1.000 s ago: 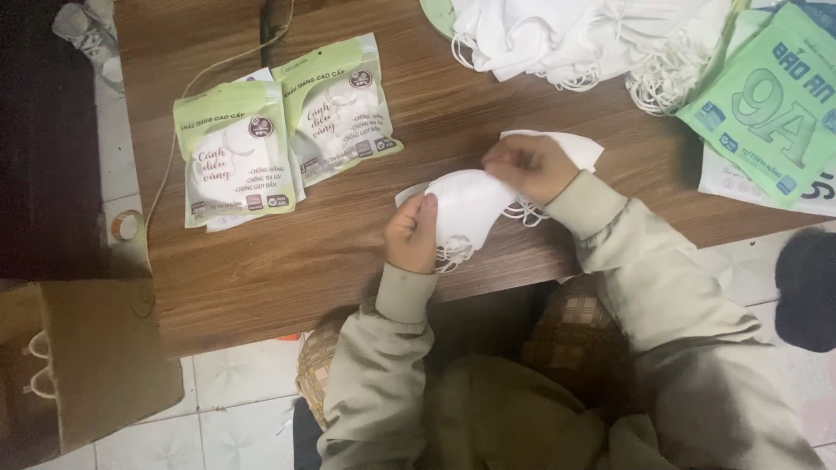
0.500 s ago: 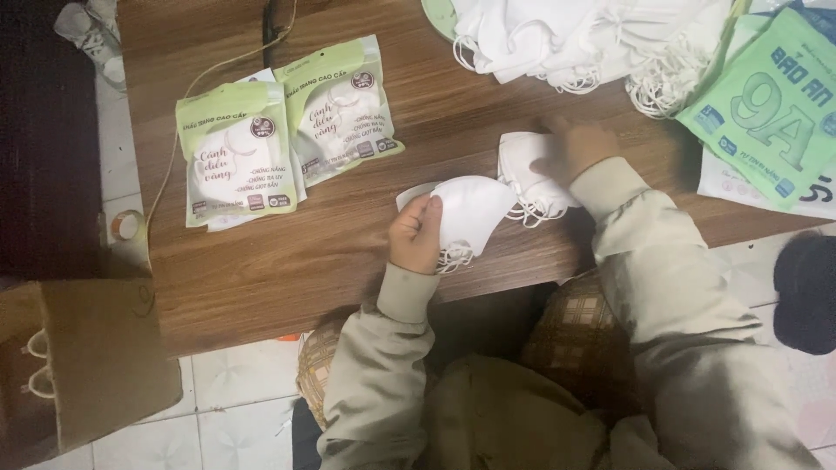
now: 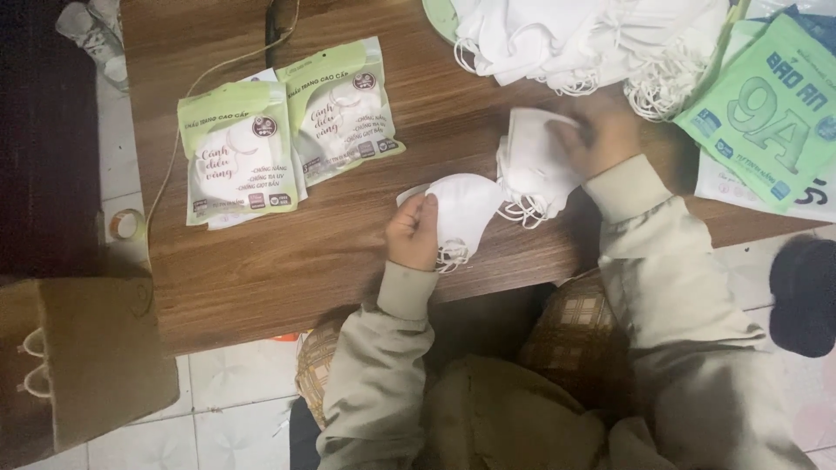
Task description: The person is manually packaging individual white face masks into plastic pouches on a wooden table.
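Beside left hand (image 3: 413,231), two green packets (image 3: 287,130)

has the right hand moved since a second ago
Yes. The right hand has moved up the table, away from the left hand, toward the pile of white masks.

A dark wooden worktop (image 3: 348,252) carries two green-and-white mask packets (image 3: 287,139) side by side at its left; a heap of loose white masks (image 3: 575,39) at the far edge; green printed bags (image 3: 771,104) at right.
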